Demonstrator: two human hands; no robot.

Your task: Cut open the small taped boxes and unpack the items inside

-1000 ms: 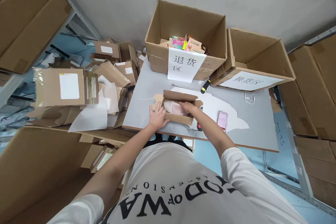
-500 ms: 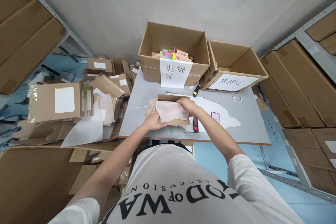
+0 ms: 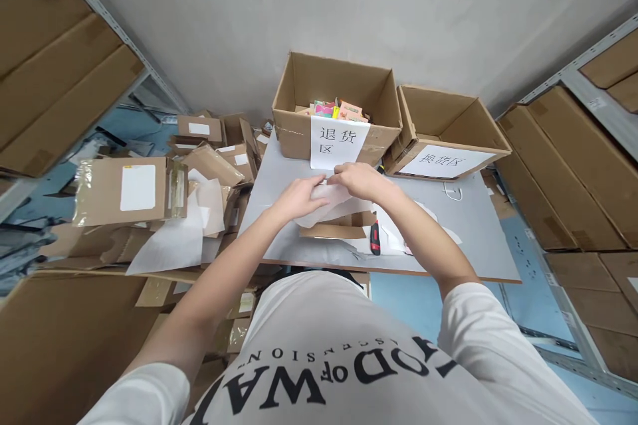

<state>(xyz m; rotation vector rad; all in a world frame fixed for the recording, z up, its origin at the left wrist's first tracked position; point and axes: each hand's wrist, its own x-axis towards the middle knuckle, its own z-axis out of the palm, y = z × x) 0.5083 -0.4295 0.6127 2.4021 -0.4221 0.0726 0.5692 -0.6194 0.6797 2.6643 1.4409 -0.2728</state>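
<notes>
Above the table, my left hand (image 3: 300, 198) is closed on the left part of a thin white sheet of wrapping paper (image 3: 333, 198). My right hand (image 3: 359, 180) grips the same sheet near its upper right, fingers bent over it. Whether anything lies inside the paper is hidden. Just below the sheet sits a small open cardboard box (image 3: 339, 231), its near flap folded out. A red and black utility knife (image 3: 375, 239) lies at the box's right side.
Behind stand two large open cartons with paper signs; the left carton (image 3: 294, 139) holds colourful packets, the right carton (image 3: 448, 139) is beside it. Flattened and opened boxes (image 3: 149, 192) pile up at left. Shelves with cartons (image 3: 553, 172) flank the right. A white cable hook (image 3: 452, 192) lies on the table.
Both hands have lifted the white paper up and away from the small box towards the left carton. More of the box's inside shows. The view has shifted slightly.
</notes>
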